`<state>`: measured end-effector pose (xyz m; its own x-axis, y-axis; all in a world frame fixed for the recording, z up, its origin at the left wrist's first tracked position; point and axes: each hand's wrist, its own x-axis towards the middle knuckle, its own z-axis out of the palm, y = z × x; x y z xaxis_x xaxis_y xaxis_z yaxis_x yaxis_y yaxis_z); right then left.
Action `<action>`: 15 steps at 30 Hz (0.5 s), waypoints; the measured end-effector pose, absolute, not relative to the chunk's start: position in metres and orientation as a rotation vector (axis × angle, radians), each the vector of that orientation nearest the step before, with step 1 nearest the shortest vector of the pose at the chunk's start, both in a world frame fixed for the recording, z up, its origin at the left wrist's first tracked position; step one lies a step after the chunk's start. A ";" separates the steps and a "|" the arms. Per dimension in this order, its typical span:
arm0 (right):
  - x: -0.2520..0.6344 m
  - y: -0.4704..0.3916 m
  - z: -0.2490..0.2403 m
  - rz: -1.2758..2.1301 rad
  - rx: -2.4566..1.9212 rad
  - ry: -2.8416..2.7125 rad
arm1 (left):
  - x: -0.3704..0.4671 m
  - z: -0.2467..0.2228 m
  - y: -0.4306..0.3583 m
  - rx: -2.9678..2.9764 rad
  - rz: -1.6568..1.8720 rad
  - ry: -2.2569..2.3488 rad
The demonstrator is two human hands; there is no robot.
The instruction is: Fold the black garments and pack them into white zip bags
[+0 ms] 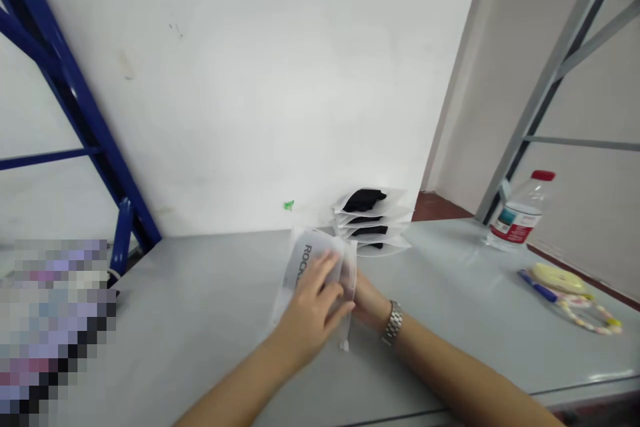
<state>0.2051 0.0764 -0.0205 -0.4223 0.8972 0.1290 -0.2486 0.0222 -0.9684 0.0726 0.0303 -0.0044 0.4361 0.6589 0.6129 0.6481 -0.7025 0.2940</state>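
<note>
Splayed left hand [313, 297] on translucent white rectangular plastic zip bag [291, 270], right hand [369, 299] partly hidden at its edge, grip indeterminable.

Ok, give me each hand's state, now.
Left hand: open, spread over the bag.
Right hand: partly hidden by the bag; its grip cannot be told.

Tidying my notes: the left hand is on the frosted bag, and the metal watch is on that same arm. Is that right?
Not quite: in the head view, the metal watch is on the right arm. The left hand is indeed on the frosted bag.
</note>
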 end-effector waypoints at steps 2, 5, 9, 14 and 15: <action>0.208 0.075 -0.014 1.650 -0.627 -1.304 | 0.059 0.002 0.043 2.348 1.370 1.500; 0.210 0.075 -0.009 1.767 -0.543 -1.164 | 0.037 0.014 0.060 1.778 1.273 1.628; 0.211 0.080 -0.015 1.735 -0.574 -1.069 | 0.009 0.027 0.069 1.616 0.729 1.286; 0.228 0.090 -0.017 1.921 -0.723 -1.212 | -0.025 0.026 0.083 1.768 0.706 1.852; 0.234 0.091 -0.015 2.020 -0.768 -1.315 | -0.030 0.023 0.086 1.766 0.711 1.945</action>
